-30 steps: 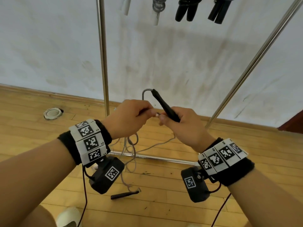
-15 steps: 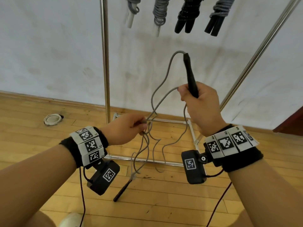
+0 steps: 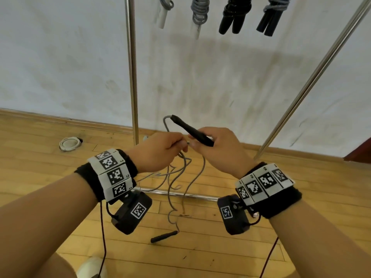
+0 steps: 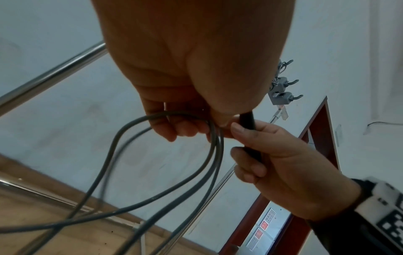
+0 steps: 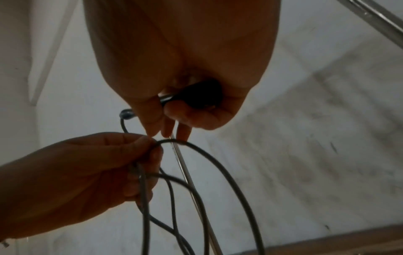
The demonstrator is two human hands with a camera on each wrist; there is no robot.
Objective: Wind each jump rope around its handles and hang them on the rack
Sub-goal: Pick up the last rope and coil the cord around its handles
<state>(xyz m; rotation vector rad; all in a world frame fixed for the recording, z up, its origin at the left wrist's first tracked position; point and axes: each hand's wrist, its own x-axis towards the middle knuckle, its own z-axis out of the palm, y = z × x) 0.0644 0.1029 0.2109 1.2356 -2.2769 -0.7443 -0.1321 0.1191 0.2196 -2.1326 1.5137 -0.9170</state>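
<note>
My right hand (image 3: 215, 145) grips a black jump-rope handle (image 3: 192, 130) that points up and to the left; the same handle (image 4: 248, 120) (image 5: 200, 94) shows in both wrist views. Touching it, my left hand (image 3: 160, 151) pinches gathered loops of the grey rope (image 3: 180, 177) (image 4: 152, 172) (image 5: 196, 181). The rope hangs down to the floor, where the second black handle (image 3: 163, 236) lies. Behind my hands stands the metal rack (image 3: 131, 77).
Several wound ropes (image 3: 232, 15) hang from the rack's top, with white and black handles. The rack's base bar (image 3: 180, 194) runs across the wooden floor under the loops. A white round object (image 3: 69, 143) lies by the wall at left. A shoe tip (image 3: 90, 267) shows at the bottom.
My right hand rose with the handle, drawing out a length of rope, and has come back down to meet my left hand, which has gathered another loop.
</note>
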